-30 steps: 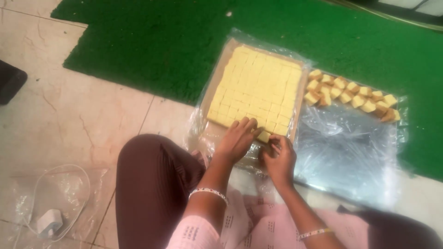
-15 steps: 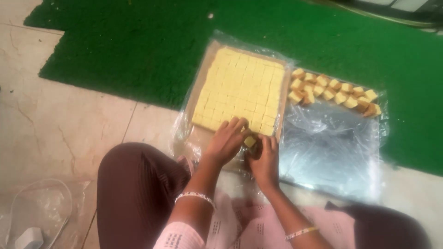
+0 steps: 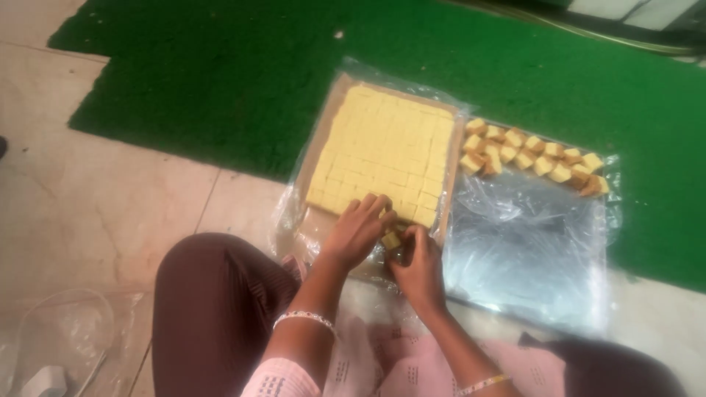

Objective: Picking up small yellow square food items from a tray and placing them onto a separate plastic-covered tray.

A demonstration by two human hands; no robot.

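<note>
A person sits on a pale tiled floor (image 3: 88,213). Their left hand (image 3: 359,231) and right hand (image 3: 419,266) meet, fingers curled narrowly around one yellow cake cube (image 3: 390,240) at the near edge of a cut cake slab (image 3: 386,151). Just beside it, a plastic-covered tray (image 3: 526,250) holds loose cubes (image 3: 533,156). Farther back lies green matting (image 3: 220,73).

Green mat (image 3: 220,81) spread over pale tiled floor (image 3: 95,213), covering the far part of it. Off the mat's near left corner, crumpled clear plastic bag (image 3: 66,331) on the tiles, with a small white block (image 3: 45,380) at its near edge. Dark strip (image 3: 588,29) along the mat's far right edge, too blurred to identify.
</note>
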